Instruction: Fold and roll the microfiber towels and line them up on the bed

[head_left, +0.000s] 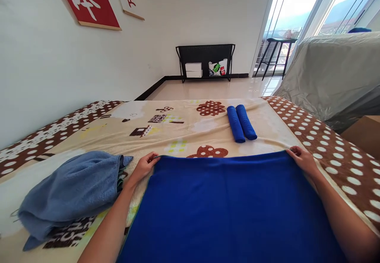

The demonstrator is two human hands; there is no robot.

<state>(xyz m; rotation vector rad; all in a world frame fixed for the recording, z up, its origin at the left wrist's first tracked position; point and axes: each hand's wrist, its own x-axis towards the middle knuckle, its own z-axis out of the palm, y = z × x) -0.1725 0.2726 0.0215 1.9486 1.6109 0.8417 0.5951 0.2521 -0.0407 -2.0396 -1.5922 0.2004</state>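
A blue towel (225, 207) is spread out in front of me, its far edge pulled nearly straight between my hands. My left hand (145, 165) pinches its far left corner. The far right corner is gripped between the thumb and fingers of my right hand (303, 160). The towel's near part runs out of the bottom of the view. Beyond it, two rolled blue towels (240, 123) lie side by side on the patterned blanket (192, 132). To the left of my left forearm lies a crumpled grey-blue towel (74, 189).
A brown border with white dots edges the blanket. Past the bed's far side stands a black rack (205, 59) holding a white box and a bag. At right are a plastic-covered piece of furniture (341, 65), a cardboard box (363, 136) and a black stool (277, 53) by the window.
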